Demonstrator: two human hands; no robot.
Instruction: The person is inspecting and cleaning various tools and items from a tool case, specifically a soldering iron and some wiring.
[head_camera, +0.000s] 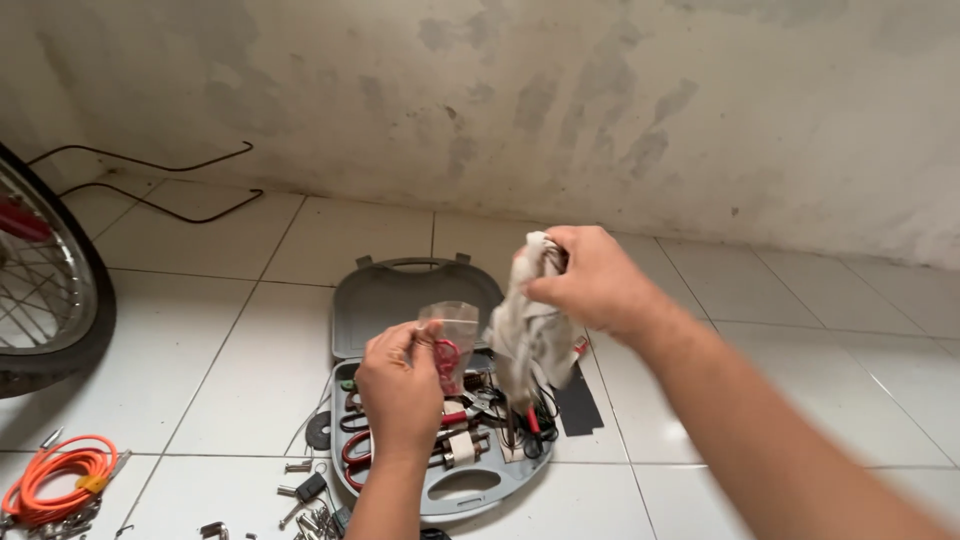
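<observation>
Above open grey tool case (400, 300) on tiled floor | left hand (400, 385) pinches clear bag (452, 335), lifted for viewing | right hand (600, 280) grips rag (525, 335), hanging clear of tools.

Open tile right of toolcase (400, 300); wheel (50, 290) (plus orange cable (55, 480)) crowds left.

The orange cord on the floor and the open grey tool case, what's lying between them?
In the head view, between the orange cord and the tool case there is mostly bare white tile, with small metal parts scattered close to the case's near-left corner.
</observation>
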